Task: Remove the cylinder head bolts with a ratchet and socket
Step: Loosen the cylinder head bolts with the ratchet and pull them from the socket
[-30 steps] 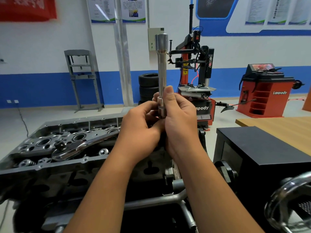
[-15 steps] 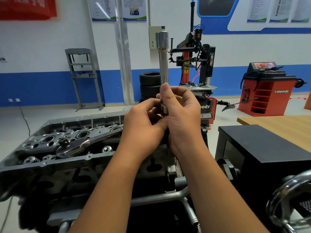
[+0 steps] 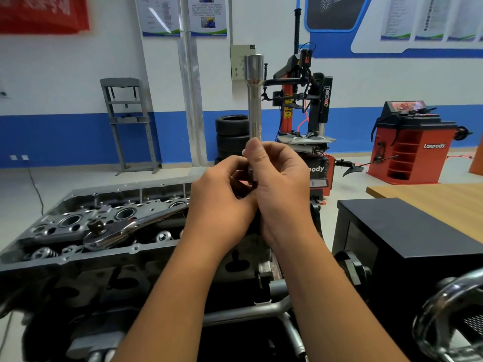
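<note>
Lying on cylinder head (image 3: 78, 205): ratchet (image 3: 125, 228), tyre shop

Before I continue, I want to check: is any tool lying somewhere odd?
Yes. The ratchet lies loose across the open cylinder head, with no socket on its drive. Both hands hold the extension bar upright instead.

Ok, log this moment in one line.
both hands hold long chrome socket extension upright | chrome ratchet lying on grey cylinder head | bolts untouched

chrome ratchet (image 3: 125, 228) lies flat on cylinder head (image 3: 78, 231); long socket (image 3: 254, 100) upright.
</note>
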Motion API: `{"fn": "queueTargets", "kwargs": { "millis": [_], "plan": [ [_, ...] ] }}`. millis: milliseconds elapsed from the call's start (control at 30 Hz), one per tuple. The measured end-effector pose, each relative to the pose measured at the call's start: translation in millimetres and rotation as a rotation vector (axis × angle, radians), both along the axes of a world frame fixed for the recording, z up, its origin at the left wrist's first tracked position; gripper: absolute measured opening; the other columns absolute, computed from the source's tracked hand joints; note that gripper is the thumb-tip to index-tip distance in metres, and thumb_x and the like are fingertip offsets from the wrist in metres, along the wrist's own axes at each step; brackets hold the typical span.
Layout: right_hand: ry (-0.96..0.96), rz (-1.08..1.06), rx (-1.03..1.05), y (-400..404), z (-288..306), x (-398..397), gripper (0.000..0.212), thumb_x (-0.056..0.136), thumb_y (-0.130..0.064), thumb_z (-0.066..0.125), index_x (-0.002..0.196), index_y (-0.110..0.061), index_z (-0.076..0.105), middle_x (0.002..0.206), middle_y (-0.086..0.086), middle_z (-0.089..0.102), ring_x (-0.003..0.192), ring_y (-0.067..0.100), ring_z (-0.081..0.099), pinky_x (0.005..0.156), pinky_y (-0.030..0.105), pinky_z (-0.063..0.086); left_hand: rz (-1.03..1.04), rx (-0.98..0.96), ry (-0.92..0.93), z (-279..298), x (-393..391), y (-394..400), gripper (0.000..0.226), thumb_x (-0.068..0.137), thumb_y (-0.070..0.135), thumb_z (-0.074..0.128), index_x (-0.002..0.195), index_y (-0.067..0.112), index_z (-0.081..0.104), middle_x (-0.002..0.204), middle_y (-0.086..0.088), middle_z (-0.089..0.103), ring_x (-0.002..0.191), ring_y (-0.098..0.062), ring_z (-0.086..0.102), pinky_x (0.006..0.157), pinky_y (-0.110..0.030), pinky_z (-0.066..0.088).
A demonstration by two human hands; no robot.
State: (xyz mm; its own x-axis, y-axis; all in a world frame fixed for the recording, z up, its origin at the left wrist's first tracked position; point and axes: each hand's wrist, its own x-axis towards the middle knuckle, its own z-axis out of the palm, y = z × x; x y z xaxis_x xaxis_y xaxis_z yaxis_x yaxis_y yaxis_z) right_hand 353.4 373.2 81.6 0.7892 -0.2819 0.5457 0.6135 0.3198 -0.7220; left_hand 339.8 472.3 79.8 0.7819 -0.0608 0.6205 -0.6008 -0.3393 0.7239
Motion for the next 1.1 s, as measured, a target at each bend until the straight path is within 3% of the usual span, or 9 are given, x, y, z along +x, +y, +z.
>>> {"fn": "queueTargets", "kwargs": {
  "millis": [133,300,400,500,667,867,1000,1100],
  "plan": [
    [0.018,-0.021,0.007,2.1,1.3,0.1,0.033,0.098,-0.041,0.064,0.079,-0.015,0.070,0.076,0.006,0.065,0.073,0.020,0.062,0.072,0.042,0.055,-0.122,0.026,0.078,2.1,-0.2,3.1,0.036,0.097,0.009,0.069,0.121,0.035,0.069,0.100,0.010,0.078,0.097,-0.012,0.075,0.088,-0.047,0.063],
    [0.035,-0.013,0.025,0.7,1.6,-0.4,0.029,0.082,-0.044,0.079,0.088,-0.019,0.066,0.075,-0.005,0.067,0.068,0.017,0.066,0.069,0.040,0.058,-0.023,0.035,0.014,1.0,-0.7,-0.3,0.035,0.089,0.010,0.079,0.109,0.038,0.072,0.091,0.013,0.076,0.085,-0.005,0.074,0.079,-0.040,0.065],
    [0.032,-0.017,0.010,1.9,1.3,-0.9,0.030,0.091,-0.044,0.072,0.086,-0.015,0.066,0.073,-0.001,0.064,0.067,0.016,0.063,0.069,0.041,0.057,-0.050,0.035,0.033,1.1,-0.6,-0.1,0.035,0.092,0.011,0.075,0.114,0.038,0.071,0.094,0.012,0.077,0.088,-0.007,0.074,0.081,-0.041,0.065],
    [0.029,-0.007,0.026,4.7,3.6,-2.6,0.044,0.096,-0.044,0.063,0.078,-0.004,0.063,0.070,0.006,0.058,0.067,0.023,0.056,0.068,0.043,0.052,-0.121,0.017,0.067,2.5,-1.7,1.9,0.036,0.097,0.008,0.069,0.118,0.037,0.070,0.097,0.011,0.078,0.092,-0.011,0.076,0.084,-0.045,0.065],
    [0.056,-0.009,0.013,1.9,4.2,-3.4,0.035,0.086,-0.046,0.076,0.089,-0.013,0.063,0.078,0.004,0.065,0.070,0.023,0.064,0.073,0.048,0.061,0.019,-0.001,0.002,-0.3,-1.7,-1.6,0.030,0.086,0.011,0.081,0.099,0.036,0.072,0.080,0.018,0.074,0.073,-0.002,0.073,0.068,-0.028,0.061],
    [0.059,-0.048,0.013,4.2,6.2,-4.3,0.051,0.103,-0.044,0.057,0.087,0.004,0.062,0.068,0.003,0.057,0.066,0.016,0.055,0.064,0.034,0.051,-0.151,0.056,0.056,2.8,-3.0,4.0,0.036,0.098,0.008,0.067,0.118,0.038,0.071,0.102,0.011,0.078,0.099,-0.009,0.075,0.090,-0.043,0.062],
    [0.057,0.021,0.046,3.1,6.9,-6.1,0.049,0.080,-0.054,0.071,0.092,-0.007,0.062,0.076,0.004,0.063,0.065,0.017,0.062,0.062,0.037,0.057,-0.036,0.010,0.007,-0.9,-1.8,0.1,0.033,0.088,0.011,0.080,0.105,0.038,0.074,0.088,0.019,0.076,0.082,0.002,0.073,0.071,-0.020,0.060],
    [0.045,-0.007,-0.008,3.1,5.6,-6.0,0.053,0.075,-0.057,0.074,0.093,-0.008,0.063,0.083,0.006,0.066,0.067,0.015,0.065,0.063,0.034,0.058,0.001,0.011,0.001,-0.5,-2.0,-0.5,0.035,0.087,0.011,0.081,0.106,0.040,0.075,0.088,0.021,0.075,0.081,0.005,0.073,0.072,-0.021,0.063]
  ]
}}
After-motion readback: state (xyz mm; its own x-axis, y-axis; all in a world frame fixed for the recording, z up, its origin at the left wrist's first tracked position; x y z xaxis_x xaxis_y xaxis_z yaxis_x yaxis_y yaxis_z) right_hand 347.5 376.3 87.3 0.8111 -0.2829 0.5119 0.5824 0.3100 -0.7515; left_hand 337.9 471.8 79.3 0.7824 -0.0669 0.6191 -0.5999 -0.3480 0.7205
